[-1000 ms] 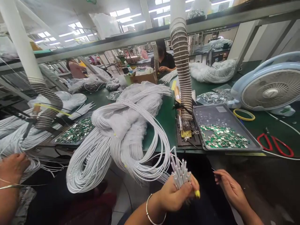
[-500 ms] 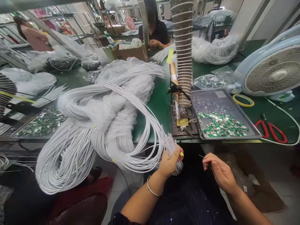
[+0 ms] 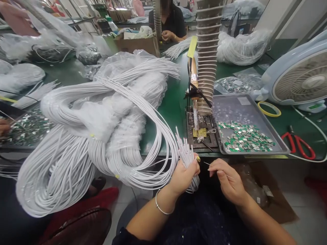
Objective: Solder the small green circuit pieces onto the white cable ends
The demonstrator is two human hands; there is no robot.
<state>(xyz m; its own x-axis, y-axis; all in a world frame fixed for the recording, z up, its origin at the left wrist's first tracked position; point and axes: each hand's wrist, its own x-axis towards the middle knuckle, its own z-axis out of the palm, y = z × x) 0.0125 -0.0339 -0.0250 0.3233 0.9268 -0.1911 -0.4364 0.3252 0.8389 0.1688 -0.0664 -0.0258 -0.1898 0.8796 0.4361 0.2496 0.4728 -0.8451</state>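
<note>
My left hand (image 3: 184, 175) is closed around a bundle of white cables (image 3: 186, 151) at the table's front edge, cable ends pointing up. A small yellow piece (image 3: 198, 159) shows beside its fingertips. To the right, my right hand (image 3: 228, 178) pinches a thin wire-like piece (image 3: 207, 163), whose tip points left toward the bundle. The two hands are apart. The held cables run back to large coiled loops of white cable (image 3: 68, 170), partly wrapped in clear plastic, on the left.
A soldering iron (image 3: 194, 80) stands over a dark metal holder (image 3: 191, 119) beside a ribbed duct (image 3: 207, 51). Right of it are a grey tray (image 3: 231, 105) of small green boards, yellow tape (image 3: 269, 109), red-handled scissors (image 3: 301, 146) and a fan (image 3: 306, 78). Another person (image 3: 170, 23) sits opposite.
My right hand has moved left and slightly up, closer to the bundle. The view has shifted a little, and part of another person's hand now shows at the far left edge.
</note>
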